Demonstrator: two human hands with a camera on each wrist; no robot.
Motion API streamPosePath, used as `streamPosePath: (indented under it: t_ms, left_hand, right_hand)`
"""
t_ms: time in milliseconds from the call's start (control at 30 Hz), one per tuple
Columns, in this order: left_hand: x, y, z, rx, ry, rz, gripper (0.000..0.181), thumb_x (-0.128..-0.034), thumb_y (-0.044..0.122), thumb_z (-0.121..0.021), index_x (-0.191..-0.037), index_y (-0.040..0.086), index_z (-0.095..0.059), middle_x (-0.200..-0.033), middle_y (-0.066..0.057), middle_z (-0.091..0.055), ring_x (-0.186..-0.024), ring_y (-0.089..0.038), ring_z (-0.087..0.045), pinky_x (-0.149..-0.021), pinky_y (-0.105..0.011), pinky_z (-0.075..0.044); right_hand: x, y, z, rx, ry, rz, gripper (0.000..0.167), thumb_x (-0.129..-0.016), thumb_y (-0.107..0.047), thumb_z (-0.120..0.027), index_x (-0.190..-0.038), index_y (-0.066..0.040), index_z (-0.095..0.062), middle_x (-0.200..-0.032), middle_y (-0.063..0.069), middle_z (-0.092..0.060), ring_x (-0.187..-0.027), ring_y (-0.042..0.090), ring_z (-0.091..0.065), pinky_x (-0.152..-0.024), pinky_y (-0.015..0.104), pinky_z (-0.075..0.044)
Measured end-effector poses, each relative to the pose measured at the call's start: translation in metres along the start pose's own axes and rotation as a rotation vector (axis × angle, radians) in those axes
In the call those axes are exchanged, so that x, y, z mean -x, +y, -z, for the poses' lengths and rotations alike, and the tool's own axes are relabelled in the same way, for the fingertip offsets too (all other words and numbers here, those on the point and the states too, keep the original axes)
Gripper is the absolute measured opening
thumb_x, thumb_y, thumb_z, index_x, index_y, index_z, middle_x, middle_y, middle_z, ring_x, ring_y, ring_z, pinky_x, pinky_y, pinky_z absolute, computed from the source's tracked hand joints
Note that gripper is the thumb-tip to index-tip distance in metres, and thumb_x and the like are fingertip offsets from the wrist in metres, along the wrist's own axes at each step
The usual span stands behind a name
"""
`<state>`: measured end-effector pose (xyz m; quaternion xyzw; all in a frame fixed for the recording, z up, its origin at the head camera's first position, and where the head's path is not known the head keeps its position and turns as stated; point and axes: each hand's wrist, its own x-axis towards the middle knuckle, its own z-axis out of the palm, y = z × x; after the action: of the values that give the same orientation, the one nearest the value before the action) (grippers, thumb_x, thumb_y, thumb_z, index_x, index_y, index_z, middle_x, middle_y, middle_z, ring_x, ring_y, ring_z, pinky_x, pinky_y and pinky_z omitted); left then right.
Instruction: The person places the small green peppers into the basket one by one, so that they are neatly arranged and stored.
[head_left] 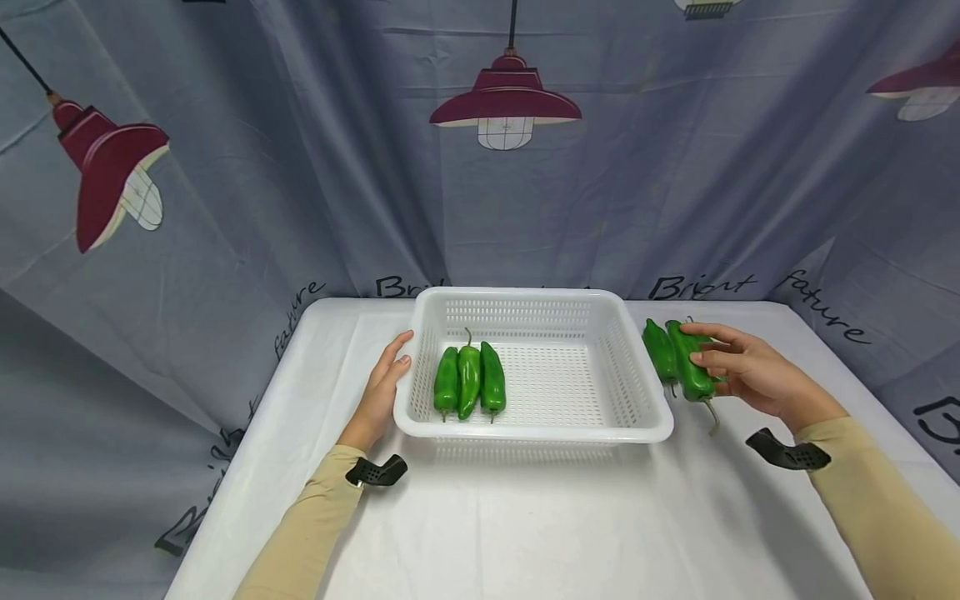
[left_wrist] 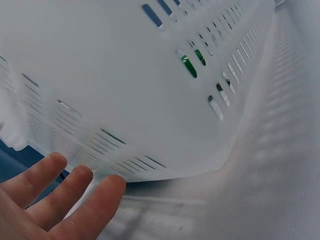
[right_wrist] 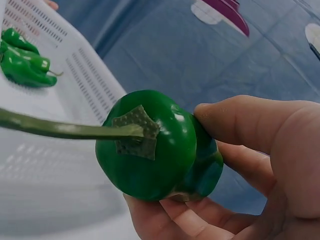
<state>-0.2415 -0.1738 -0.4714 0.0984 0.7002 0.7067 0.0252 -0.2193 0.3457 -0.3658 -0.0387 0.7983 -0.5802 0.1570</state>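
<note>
A white plastic basket point(head_left: 532, 434) stands mid-table with three green peppers point(head_left: 469, 379) lying side by side in its left part. My left hand point(head_left: 380, 396) rests against the basket's left side, its fingers fairly straight along the slotted wall point(left_wrist: 125, 90). On the other side, my right hand point(head_left: 757, 375) grips a green pepper point(head_left: 692, 367) between thumb and fingers, just outside the basket's right wall. Its stem end point(right_wrist: 145, 145) faces the right wrist camera. Another green pepper point(head_left: 660, 352) lies left of the held one, and more green shows behind it, partly hidden by my hand.
A white cloth point(head_left: 480, 525) covers the table. Behind it hangs a grey-blue curtain point(head_left: 360, 167) printed with red lamps and lettering, close to the table's back edge. The basket's raised rim and walls stand between my two hands.
</note>
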Motion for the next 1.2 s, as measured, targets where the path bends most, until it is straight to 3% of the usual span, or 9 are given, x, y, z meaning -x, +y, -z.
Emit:
streamPosePath:
  t_ms: [167,433,567,833,1000,1200]
  left_hand:
    - [0.000,0.001,0.000,0.014,-0.001,0.001,0.050,-0.1096,0.020,-0.032,-0.159,0.020,-0.029,-0.165,-0.010,-0.033,-0.145,-0.033,-0.041,-0.101,-0.015,-0.046]
    - [-0.002,0.001,-0.001,0.016,-0.014,-0.008,0.051,-0.1100,0.021,-0.032,-0.160,0.018,-0.027,-0.166,-0.012,-0.031,-0.146,-0.034,-0.040,-0.102,-0.017,-0.046]
    - [-0.001,0.001,-0.001,0.006,-0.010,-0.004,0.051,-0.1101,0.022,-0.032,-0.161,0.018,-0.027,-0.166,-0.011,-0.031,-0.145,-0.033,-0.041,-0.102,-0.018,-0.045]
    - [0.000,0.000,0.001,-0.011,-0.002,-0.005,0.051,-0.1100,0.023,-0.032,-0.160,0.017,-0.028,-0.166,-0.012,-0.032,-0.145,-0.033,-0.041,-0.104,-0.020,-0.044]
    - [0.000,-0.001,0.001,0.006,0.000,-0.006,0.051,-0.1098,0.021,-0.033,-0.160,0.018,-0.028,-0.165,-0.012,-0.033,-0.145,-0.033,-0.041,-0.102,-0.018,-0.045]
    - [0.000,0.001,0.000,-0.007,0.000,-0.010,0.051,-0.1099,0.021,-0.033,-0.160,0.016,-0.028,-0.165,-0.014,-0.033,-0.144,-0.032,-0.042,-0.108,-0.024,-0.044]
  right_hand:
    - [-0.009,-0.017,-0.013,0.047,-0.030,-0.015,0.041,-0.105,-0.017,-0.056,-0.140,-0.035,-0.044,-0.120,-0.016,-0.056,-0.098,0.008,-0.066,-0.079,0.037,-0.061]
    - [-0.029,-0.033,-0.037,0.081,-0.062,-0.031,0.060,-0.103,-0.020,-0.060,-0.156,-0.015,-0.033,-0.145,0.019,-0.042,-0.102,0.013,-0.065,-0.084,0.039,-0.061]
    - [-0.038,-0.042,-0.051,0.071,-0.083,-0.047,0.068,-0.102,-0.022,-0.062,-0.159,-0.010,-0.027,-0.155,0.030,-0.032,-0.102,0.015,-0.066,-0.087,0.044,-0.061]
    - [-0.058,-0.053,-0.073,0.037,-0.153,-0.081,0.072,-0.102,-0.019,-0.061,-0.161,-0.008,-0.022,-0.154,0.030,-0.033,-0.101,0.017,-0.068,-0.089,0.045,-0.060]
    - [-0.071,-0.054,-0.088,0.059,-0.187,-0.079,0.070,-0.102,-0.016,-0.060,-0.161,-0.007,-0.024,-0.154,0.031,-0.035,-0.100,0.017,-0.068,-0.087,0.043,-0.061]
    - [-0.087,-0.055,-0.109,0.085,-0.213,-0.102,0.069,-0.102,-0.016,-0.061,-0.160,-0.006,-0.026,-0.153,0.031,-0.037,-0.098,0.017,-0.068,-0.086,0.041,-0.061]
